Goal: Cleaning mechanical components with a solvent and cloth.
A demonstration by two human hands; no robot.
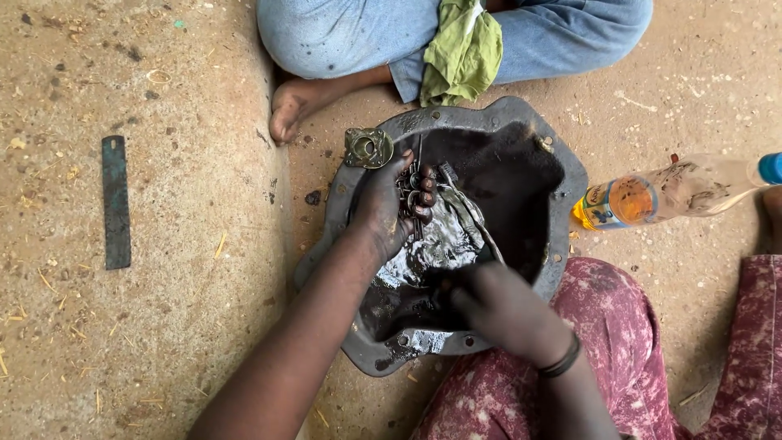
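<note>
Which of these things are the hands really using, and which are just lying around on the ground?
In use:
- dark metal pan with oily liquid
- small metal parts gripped in the left hand
- right hand, dipped at the pan's near side; what it holds is hidden
- square metal plate on the rim

Lying about:
- flat metal strip
- plastic bottle
- green rag on another person's lap

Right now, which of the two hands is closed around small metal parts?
The left hand, at the far side of the oily pan, grips the metal parts. The right hand is lower, near the pan's near rim, holding no such parts.
</note>
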